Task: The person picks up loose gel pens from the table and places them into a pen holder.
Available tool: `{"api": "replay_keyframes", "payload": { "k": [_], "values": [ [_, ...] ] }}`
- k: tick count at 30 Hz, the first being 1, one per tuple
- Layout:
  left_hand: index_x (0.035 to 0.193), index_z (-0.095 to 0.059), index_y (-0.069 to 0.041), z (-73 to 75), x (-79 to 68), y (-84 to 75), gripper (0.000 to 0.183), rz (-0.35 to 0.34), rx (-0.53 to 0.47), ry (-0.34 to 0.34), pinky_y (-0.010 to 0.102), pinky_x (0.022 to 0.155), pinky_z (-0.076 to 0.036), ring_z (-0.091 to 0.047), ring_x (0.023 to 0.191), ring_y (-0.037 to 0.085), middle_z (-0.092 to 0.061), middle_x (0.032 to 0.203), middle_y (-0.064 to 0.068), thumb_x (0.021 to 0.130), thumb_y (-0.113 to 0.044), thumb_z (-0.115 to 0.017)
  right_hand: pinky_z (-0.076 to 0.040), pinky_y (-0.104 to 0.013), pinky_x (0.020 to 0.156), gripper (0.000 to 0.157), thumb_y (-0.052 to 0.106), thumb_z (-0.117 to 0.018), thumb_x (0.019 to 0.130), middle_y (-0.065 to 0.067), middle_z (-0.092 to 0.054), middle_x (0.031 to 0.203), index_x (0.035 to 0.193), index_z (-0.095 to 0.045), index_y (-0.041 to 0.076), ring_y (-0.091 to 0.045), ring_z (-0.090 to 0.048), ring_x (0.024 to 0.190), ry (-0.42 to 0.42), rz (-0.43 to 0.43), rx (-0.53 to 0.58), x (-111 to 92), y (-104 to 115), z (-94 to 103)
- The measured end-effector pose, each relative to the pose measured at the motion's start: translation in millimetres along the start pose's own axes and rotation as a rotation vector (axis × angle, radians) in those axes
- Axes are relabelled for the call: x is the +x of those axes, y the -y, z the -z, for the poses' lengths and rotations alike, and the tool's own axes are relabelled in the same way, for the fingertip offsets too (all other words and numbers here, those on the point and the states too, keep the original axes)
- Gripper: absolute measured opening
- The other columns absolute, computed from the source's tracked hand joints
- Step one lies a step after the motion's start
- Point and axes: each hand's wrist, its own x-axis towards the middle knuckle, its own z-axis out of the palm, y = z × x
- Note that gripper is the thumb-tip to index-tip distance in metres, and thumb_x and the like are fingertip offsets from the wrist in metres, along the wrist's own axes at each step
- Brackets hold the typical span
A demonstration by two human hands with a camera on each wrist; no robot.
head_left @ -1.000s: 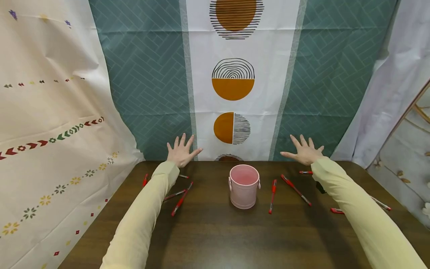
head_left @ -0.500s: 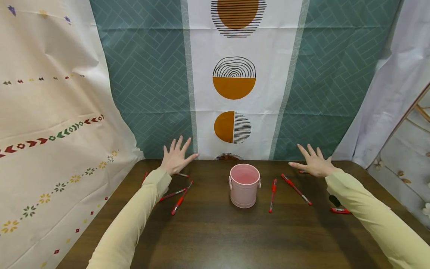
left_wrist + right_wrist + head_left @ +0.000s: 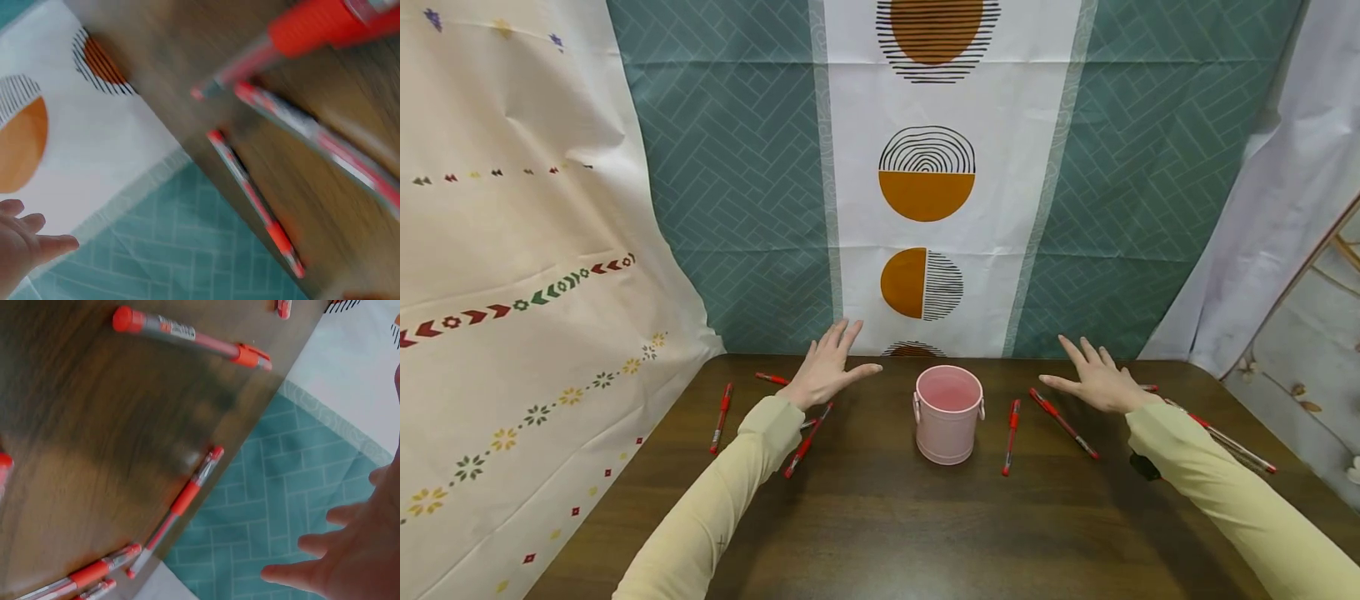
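Note:
My left hand [image 3: 829, 373] hovers over the back left of the table, fingers spread and holding nothing. Beneath it lie red pens, one of them a red pen [image 3: 808, 442] partly crossing another. In the left wrist view a red gel pen [image 3: 256, 203] lies along the table's back edge, apart from the fingers [image 3: 56, 247]. On the other side my right hand [image 3: 1097, 382] is held over the back right, also spread and bare. Nearby a red pen [image 3: 1063, 423] slants across the wood. The right wrist view has a red pen [image 3: 178, 509] by the back edge.
A pink bucket [image 3: 946, 437] with side handles stands upright mid-table, a red pen [image 3: 1011, 437] just right of it. Another red pen [image 3: 722, 419] lies far left; several lie at the right beside the sleeve. A patterned cloth [image 3: 737, 208] hangs behind the dark wooden table [image 3: 895, 533].
My left hand dips left, then swings right toward the bucket, uncovering pens at the left. The right hand has moved lower and to the right, then slightly back left. The pens and bucket stay put.

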Motion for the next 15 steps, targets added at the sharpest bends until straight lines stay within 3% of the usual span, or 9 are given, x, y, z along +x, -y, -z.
{"api": "replay_keyframes", "payload": {
  "k": [5, 11, 15],
  "values": [
    [0.146, -0.011, -0.018, -3.7, 1.6, -12.6, 0.089, -0.027, -0.089, 0.0, 0.054, 0.1, -0.012, -0.012, 0.132, 0.026, -0.012, 0.147, 0.01, 0.079, -0.069, -0.043, -0.01, -0.074, 0.081, 0.091, 0.062, -0.041, 0.085, -0.034, 0.001, 0.14, 0.144, 0.002, 0.009, -0.061, -0.004, 0.118, -0.021, 0.014, 0.007, -1.8, 0.8, -4.9],
    [0.145, -0.014, -0.013, -11.2, 1.9, -22.6, 0.093, -0.05, -0.197, -0.005, 0.048, 0.1, -0.017, -0.016, 0.131, 0.029, -0.016, 0.146, 0.015, 0.078, -0.069, -0.046, -0.013, -0.071, 0.084, 0.09, 0.059, -0.042, 0.087, -0.037, 0.0, 0.139, 0.144, 0.002, 0.004, -0.062, -0.005, 0.117, -0.018, 0.027, 0.048, -7.4, 2.9, -8.6],
    [0.145, -0.013, -0.013, -17.4, -0.4, -31.2, 0.093, -0.031, -0.312, 0.032, 0.046, 0.101, -0.018, -0.015, 0.131, 0.025, -0.015, 0.146, 0.012, 0.077, -0.066, -0.05, -0.016, -0.069, 0.085, 0.091, 0.059, -0.041, 0.088, -0.039, -0.005, 0.137, 0.142, -0.001, -0.002, -0.062, -0.011, 0.116, -0.009, 0.021, 0.062, -9.6, 4.2, -13.1]
  ]
}}
